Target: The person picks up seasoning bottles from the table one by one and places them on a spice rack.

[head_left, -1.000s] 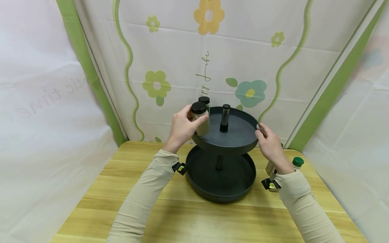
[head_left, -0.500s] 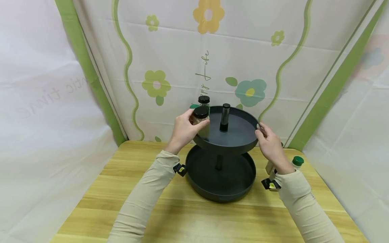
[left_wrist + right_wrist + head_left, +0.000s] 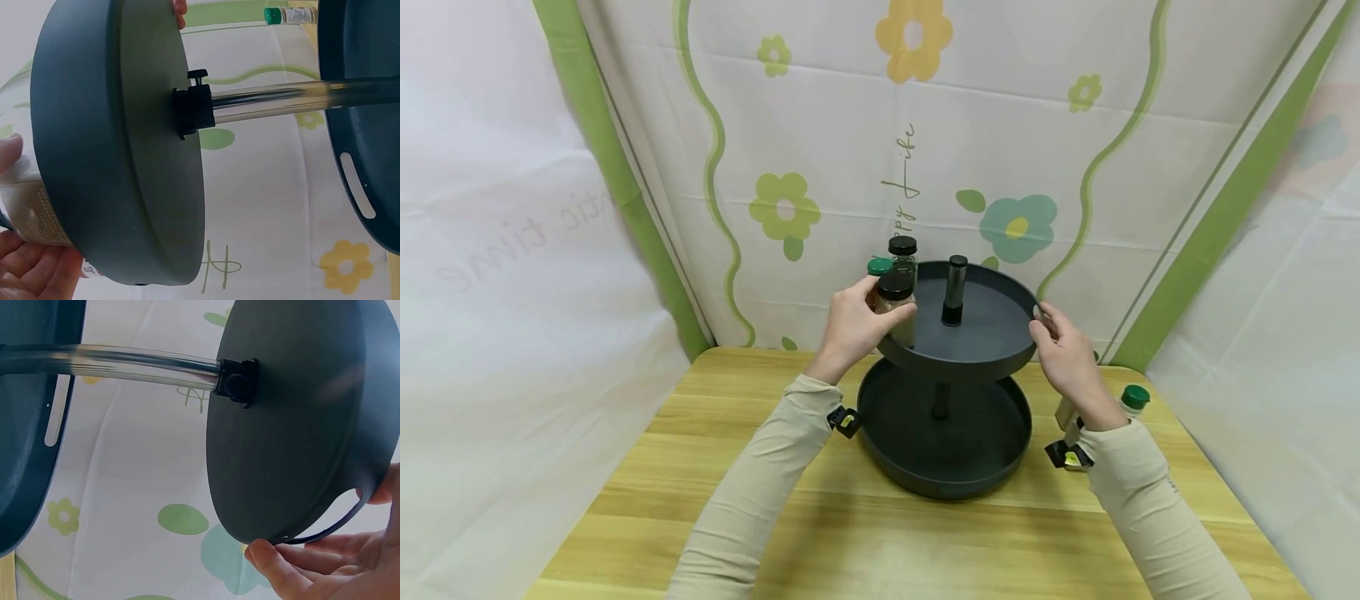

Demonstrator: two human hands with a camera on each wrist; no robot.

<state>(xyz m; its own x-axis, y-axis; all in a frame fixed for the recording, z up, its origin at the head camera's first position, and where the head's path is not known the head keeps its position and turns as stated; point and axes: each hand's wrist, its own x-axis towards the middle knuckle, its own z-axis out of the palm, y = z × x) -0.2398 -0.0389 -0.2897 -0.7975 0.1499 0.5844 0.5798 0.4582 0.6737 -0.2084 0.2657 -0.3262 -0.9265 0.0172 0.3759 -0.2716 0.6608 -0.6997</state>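
Note:
In the head view my left hand grips a black-lidded spice jar, upright at the left side of the upper tray. The left wrist view shows the jar's clear wall between thumb and fingers, its base hidden behind the tray's wall. Just behind it stand a second black-capped jar and a green-capped jar. My right hand holds the upper tray's right rim; in the right wrist view its fingers and thumb are at the handle slot.
A wider dark lower tray rests on the wooden table, joined to the upper one by a central post. Right of it, partly behind my right wrist, stand several bottles, one with a green cap. A patterned curtain hangs behind.
My left hand has lowered the jar a little onto the left side of the upper tray. The green cap behind it has come into sight. My right hand stays at the rim.

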